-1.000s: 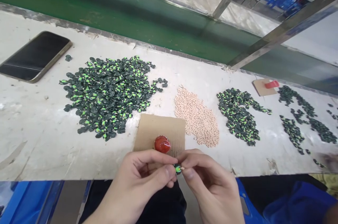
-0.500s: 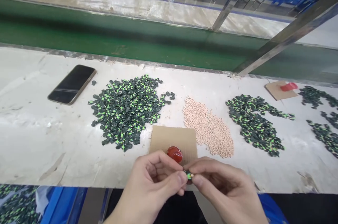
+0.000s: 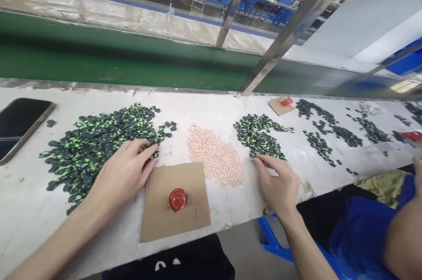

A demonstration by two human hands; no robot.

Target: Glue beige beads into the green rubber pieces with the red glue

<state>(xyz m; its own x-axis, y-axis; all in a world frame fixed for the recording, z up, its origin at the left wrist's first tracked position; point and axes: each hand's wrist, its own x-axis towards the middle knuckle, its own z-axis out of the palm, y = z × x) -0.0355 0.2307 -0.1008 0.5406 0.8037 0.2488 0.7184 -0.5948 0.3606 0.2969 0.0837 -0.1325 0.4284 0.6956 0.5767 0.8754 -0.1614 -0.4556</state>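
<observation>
My left hand (image 3: pixel 127 168) rests at the right edge of a big pile of small dark pieces with lime-green marks (image 3: pixel 108 128). Its thumb and index finger close around one of these pieces there. My right hand (image 3: pixel 280 179) pinches a similar small piece (image 3: pixel 253 155) at the near edge of a smaller pile of the same kind (image 3: pixel 255 132). Between the hands lies a heap of tiny pale pink beads (image 3: pixel 214 152). A piece of cardboard (image 3: pixel 154 223) is in front of me, with a small round red dish (image 3: pixel 178 199) on it.
A smartphone (image 3: pixel 23 124) lies at the left. Farther right are another cardboard piece with a red cap (image 3: pixel 286 101) and more dark piles (image 3: pixel 346 136). A metal post (image 3: pixel 277 53) rises behind the table beside the green belt (image 3: pixel 132 64). Another person (image 3: pixel 372 223) sits at the right.
My hands were together over the cardboard's front edge, holding a small dark and green piece. They have parted, left to the large pile and right to the smaller one. The view has swung right.
</observation>
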